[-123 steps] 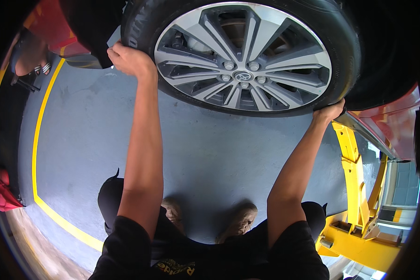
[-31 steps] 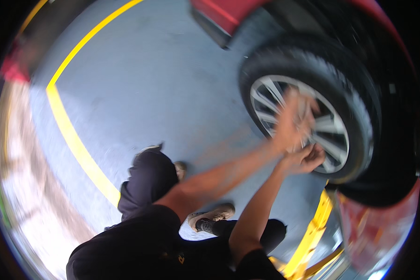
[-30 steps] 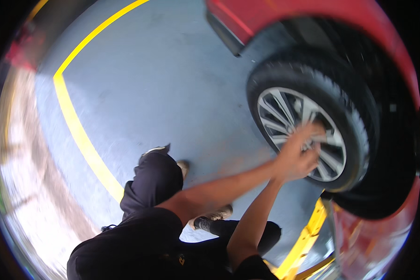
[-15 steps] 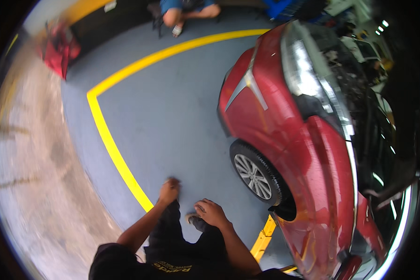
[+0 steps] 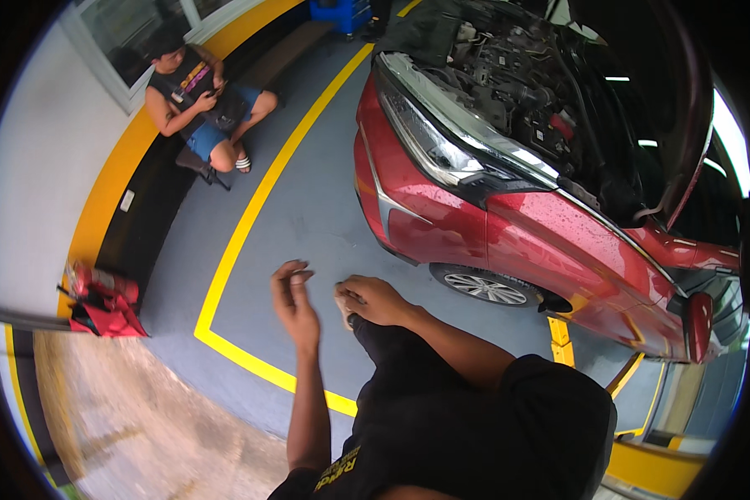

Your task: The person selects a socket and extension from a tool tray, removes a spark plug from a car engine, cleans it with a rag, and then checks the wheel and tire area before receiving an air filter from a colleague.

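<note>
My left hand is raised above the grey floor in front of me, its fingers loosely bent and apart, with nothing in it. Close beside it, on the right, hangs my right hand, also empty, with relaxed, half-curled fingers. Below its fingertips a beige shoe tip shows on the floor. Neither hand touches the red car, which stands to the right with its hood raised. The engine bay lies exposed behind the headlight.
A person sits on a bench at the far left. Red extinguisher and red bag stand by the wall. A yellow line crosses the floor. Yellow lift arm is beside the front wheel.
My view has swung, bringing the seated person and engine bay into sight. My left hand has risen and its fingers have spread; both hands stay close together.
</note>
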Demonstrator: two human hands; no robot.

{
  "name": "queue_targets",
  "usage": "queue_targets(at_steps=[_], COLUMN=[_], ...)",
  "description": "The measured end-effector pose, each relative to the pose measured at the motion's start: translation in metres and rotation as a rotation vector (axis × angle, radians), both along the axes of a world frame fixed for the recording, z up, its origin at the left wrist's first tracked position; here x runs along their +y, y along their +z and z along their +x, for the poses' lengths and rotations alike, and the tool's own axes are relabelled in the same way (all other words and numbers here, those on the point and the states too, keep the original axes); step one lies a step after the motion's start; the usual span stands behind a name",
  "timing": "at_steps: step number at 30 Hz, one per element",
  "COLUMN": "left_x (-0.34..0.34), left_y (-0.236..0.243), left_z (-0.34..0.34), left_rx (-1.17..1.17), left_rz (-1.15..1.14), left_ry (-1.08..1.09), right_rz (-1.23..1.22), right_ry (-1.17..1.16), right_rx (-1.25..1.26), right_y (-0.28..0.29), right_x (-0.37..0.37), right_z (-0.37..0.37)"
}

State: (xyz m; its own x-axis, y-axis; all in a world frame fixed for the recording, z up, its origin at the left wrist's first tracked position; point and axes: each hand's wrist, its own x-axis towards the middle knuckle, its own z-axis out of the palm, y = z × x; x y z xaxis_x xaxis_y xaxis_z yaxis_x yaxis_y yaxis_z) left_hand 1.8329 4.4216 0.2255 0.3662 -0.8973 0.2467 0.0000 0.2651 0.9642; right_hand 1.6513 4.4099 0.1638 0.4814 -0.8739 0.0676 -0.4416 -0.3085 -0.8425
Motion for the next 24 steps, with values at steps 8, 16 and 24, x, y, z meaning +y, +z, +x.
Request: queue_targets(at_steps=[8, 16, 24], left_x=[-0.151, -0.344, -0.548], left_y=[0.012, -0.033, 0.03], left_z=[-0.003, 0.133, 0.141], left_rx=[-0.593, -0.043, -0.02], left_rz=[-0.445, 0.117, -0.177], left_ry=[-0.135, -0.082, -0.03], right_rz=[0.537, 0.416, -0.134], right_ry=[0.059, 0.057, -0.145], right_rx=[-0.997, -0.976, -0.691], right_y=[0.003, 0.163, 0.126], right_x=[-0.196, -0.346, -0.544], right_z=[0.125, 0.209, 0.228])
